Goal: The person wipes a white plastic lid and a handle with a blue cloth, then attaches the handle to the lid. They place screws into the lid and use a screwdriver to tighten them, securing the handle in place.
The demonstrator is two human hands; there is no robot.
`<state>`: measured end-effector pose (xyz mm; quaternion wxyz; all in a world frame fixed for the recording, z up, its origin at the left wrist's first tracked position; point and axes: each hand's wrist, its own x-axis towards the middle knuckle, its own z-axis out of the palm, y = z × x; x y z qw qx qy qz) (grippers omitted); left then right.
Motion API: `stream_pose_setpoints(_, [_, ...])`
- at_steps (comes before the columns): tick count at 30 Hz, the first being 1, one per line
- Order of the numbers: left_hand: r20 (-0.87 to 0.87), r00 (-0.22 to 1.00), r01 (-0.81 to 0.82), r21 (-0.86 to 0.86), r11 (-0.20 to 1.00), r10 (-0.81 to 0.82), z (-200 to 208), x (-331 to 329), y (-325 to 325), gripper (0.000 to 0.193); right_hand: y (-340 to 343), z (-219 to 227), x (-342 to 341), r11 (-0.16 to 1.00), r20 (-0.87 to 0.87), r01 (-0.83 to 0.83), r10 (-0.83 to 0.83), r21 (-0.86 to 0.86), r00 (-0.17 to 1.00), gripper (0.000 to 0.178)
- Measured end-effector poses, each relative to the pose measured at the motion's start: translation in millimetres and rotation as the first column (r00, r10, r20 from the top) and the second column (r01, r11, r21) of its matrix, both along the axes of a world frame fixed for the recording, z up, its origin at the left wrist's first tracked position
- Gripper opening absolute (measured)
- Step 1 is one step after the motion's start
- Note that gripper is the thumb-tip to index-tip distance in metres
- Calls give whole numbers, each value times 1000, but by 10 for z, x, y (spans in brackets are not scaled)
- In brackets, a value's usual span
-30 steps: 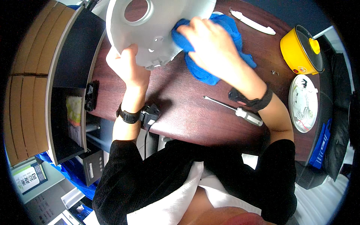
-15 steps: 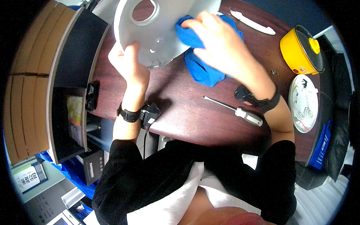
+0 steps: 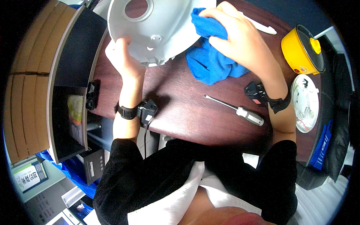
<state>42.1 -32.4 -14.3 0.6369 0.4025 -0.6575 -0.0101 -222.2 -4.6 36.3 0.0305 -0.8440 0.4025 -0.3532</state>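
A large white plastic housing (image 3: 170,32), curved like a shell with a round hole, is tilted above the far left of the table. My left hand (image 3: 123,58) grips its near left edge, thumb on the inner face. In my right hand (image 3: 240,35) is a bunched blue cloth (image 3: 210,62), held close to the housing's right side; whether the cloth touches it I cannot tell. Part of the cloth hangs down toward the tabletop. A screwdriver (image 3: 234,109) with a grey and white handle lies on the table between my forearms.
The dark wooden table (image 3: 183,116) carries a yellow electric pot (image 3: 300,50) at the far right. Nearer lies a white oval base (image 3: 305,103) with wires and parts. A curved white handle piece (image 3: 262,26) lies beyond my right hand. A shelf unit (image 3: 69,108) stands left.
My right hand has drawn the cloth right, away from the housing's inner face. The housing has shifted slightly left and turned in my left hand.
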Motion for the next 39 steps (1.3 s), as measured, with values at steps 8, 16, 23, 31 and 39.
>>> stream_pose_setpoints(8, [48, 999, 10, 3, 1000, -10, -93, 36, -71, 7, 29, -503, 428, 995, -149, 87, -92, -40, 985, 47])
stream_pose_setpoints(16, [-39, 995, -87, 41, 995, 89, -35, -43, -14, 9, 98, -65, 35, 927, -77, -202, 237, 315, 968, 35])
stream_pose_setpoints(23, [-784, 610, 618, 378, 690, -118, 168, -224, 70, 59, 50, -26, 196, 948, 138, 312, -302, -59, 943, 37])
stream_pose_setpoints(31, [-864, 472, 722, 264, 640, -175, 145, -408, 147, 49, -153, -561, 302, 958, -106, 285, -279, 42, 954, 41])
stream_pose_setpoints(39, [-861, 501, 676, 326, 661, -88, 63, -458, 136, 45, -25, -608, 486, 982, -98, -113, 129, 154, 987, 30])
